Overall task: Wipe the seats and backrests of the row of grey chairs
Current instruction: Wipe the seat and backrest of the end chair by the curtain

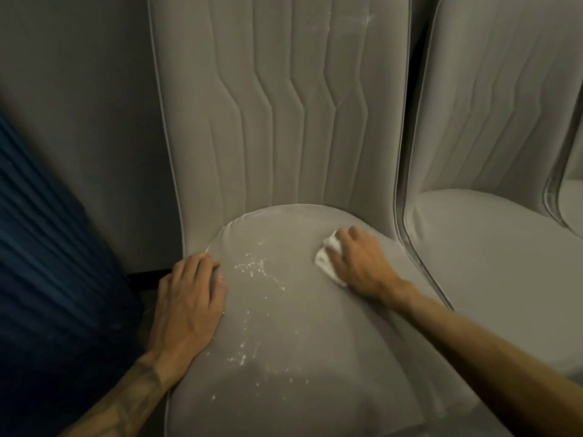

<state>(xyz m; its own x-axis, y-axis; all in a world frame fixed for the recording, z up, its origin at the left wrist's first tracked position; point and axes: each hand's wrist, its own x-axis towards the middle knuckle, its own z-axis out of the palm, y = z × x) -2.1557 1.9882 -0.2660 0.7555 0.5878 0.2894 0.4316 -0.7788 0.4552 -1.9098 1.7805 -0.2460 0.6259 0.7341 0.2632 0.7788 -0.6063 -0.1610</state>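
Observation:
A grey upholstered chair fills the middle of the head view, with its seat below and its ribbed backrest above. White specks are scattered over the seat's left and middle. My right hand presses a crumpled white cloth onto the right rear part of the seat, fingers curled over it. My left hand rests flat on the seat's left edge, holding nothing. A few faint white marks show high on the backrest.
A second grey chair stands close on the right, and a sliver of a third chair shows at the far right edge. Dark blue pleated fabric hangs at the left. A grey wall is behind.

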